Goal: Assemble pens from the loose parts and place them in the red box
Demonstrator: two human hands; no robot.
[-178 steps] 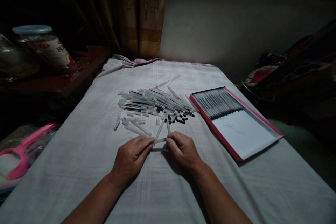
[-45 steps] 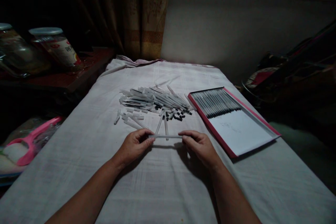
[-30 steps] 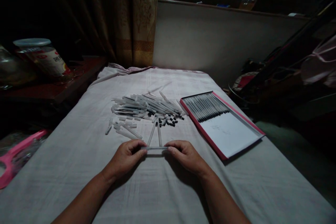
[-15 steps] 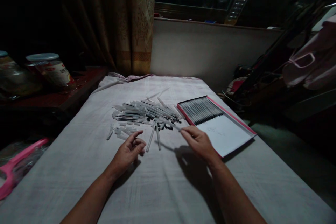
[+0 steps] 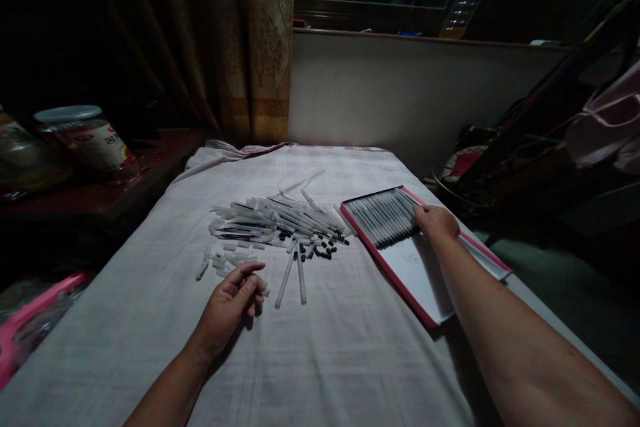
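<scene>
My right hand (image 5: 438, 221) is over the red-edged shallow box (image 5: 385, 267), its fingers pinched on a clear pen (image 5: 411, 197) at the right end of a row. Several clear pens with black ends (image 5: 383, 217) lie side by side in the box's far part; white lining shows in the near part. My left hand (image 5: 235, 300) hovers low over the cloth, holding nothing, index finger stretched and the others loosely curled. Beyond it are loose clear caps (image 5: 225, 261). A heap of pen parts (image 5: 280, 217) spreads mid-table, with two clear tubes (image 5: 301, 277) pointing toward me.
A pale checked cloth (image 5: 320, 373) covers the table. To the left, a lidded jar (image 5: 93, 140) stands on a dark red surface, with a pink plastic item (image 5: 35, 313) lower down. A curtain (image 5: 250, 47) hangs behind, and a bottle (image 5: 470, 0) leans on the sill.
My right hand has carried the pen from beside the heap rightward to the row in the box. My left hand has shifted slightly left and nearer. The view has turned a little.
</scene>
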